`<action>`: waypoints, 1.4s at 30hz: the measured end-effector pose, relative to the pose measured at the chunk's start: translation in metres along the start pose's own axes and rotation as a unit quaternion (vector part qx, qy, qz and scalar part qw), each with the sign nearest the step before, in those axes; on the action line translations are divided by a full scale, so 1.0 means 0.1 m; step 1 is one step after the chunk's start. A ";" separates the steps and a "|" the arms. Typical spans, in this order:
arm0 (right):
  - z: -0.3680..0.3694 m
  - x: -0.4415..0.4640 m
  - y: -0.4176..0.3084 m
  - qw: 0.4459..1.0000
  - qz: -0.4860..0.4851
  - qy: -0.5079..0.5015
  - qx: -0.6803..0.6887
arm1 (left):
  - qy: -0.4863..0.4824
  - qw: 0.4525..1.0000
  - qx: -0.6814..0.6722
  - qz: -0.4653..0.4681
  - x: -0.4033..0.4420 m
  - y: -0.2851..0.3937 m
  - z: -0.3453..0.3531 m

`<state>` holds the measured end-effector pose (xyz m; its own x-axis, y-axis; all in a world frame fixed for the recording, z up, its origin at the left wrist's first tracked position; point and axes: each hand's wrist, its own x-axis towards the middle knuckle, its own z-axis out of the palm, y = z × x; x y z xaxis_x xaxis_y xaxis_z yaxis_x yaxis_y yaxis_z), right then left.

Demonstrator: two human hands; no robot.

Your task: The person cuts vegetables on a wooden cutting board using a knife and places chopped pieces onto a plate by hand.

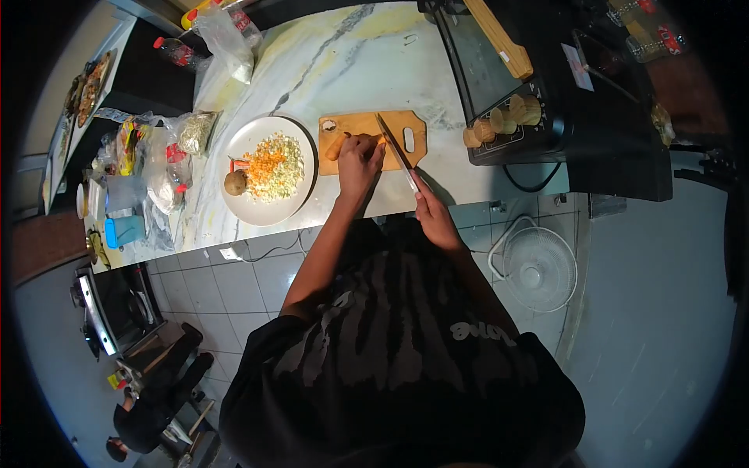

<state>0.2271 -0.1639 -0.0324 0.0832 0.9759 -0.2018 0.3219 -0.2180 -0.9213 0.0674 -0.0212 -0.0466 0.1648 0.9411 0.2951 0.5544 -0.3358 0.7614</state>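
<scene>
On a wooden cutting board (416,129) lies an orange carrot (335,148), with my left hand (360,162) closed on its right part. The knife (398,148) is in my right hand (434,214), its blade slanting up and left across the board beside the carrot's cut end. Left of the board, a white plate (257,212) holds small diced orange and pale green pieces (281,168), a round brown item (235,183) and something red (239,164).
A black oven (581,117) stands at the right of the marble counter (351,70). Bottles, bags and a blue container (125,231) crowd the left end. A white fan (538,269) is on the floor. Another person (152,405) is at lower left.
</scene>
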 end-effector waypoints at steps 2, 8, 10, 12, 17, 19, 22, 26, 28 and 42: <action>0.03 0.00 0.00 0.999 -0.028 0.011 -0.018 | 0.004 1.000 0.001 0.018 0.00 0.01 -0.01; 0.03 0.01 -0.20 0.999 0.034 -0.027 0.031 | -0.016 1.000 -0.015 0.008 0.02 0.00 -0.04; 0.04 0.01 -0.21 0.999 0.024 -0.018 0.013 | -0.024 1.000 -0.009 0.003 0.02 0.00 -0.06; 0.04 0.00 -0.23 0.999 0.032 -0.021 0.000 | -0.028 1.000 -0.010 -0.004 0.02 0.00 -0.06; 0.13 0.04 -0.06 0.987 -0.123 0.062 -0.080 | -0.034 0.999 -0.028 -0.008 0.05 0.03 -0.07; 0.10 -0.01 -0.15 0.995 -0.076 0.034 -0.054 | -0.032 0.999 -0.025 -0.009 0.05 0.04 -0.09; 0.08 -0.01 -0.21 0.999 -0.038 0.005 -0.038 | -0.040 0.999 -0.019 -0.017 0.04 0.05 -0.08; 0.07 -0.02 -0.29 0.997 0.028 -0.013 -0.073 | -0.032 0.998 -0.039 -0.032 0.04 0.04 -0.08; 0.06 -0.01 -0.31 0.996 0.021 -0.007 -0.090 | -0.030 0.999 -0.034 -0.030 0.04 0.03 -0.07; 0.09 0.18 -0.33 0.986 0.048 -0.028 -0.159 | -0.014 0.999 -0.021 -0.020 0.05 0.02 -0.05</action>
<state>0.2095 -0.1393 -0.0080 0.0783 0.9475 -0.3100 0.5949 -0.2939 -0.7481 0.0655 -0.0170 -0.0407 0.1665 0.9543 0.2481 0.5267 -0.2988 0.7958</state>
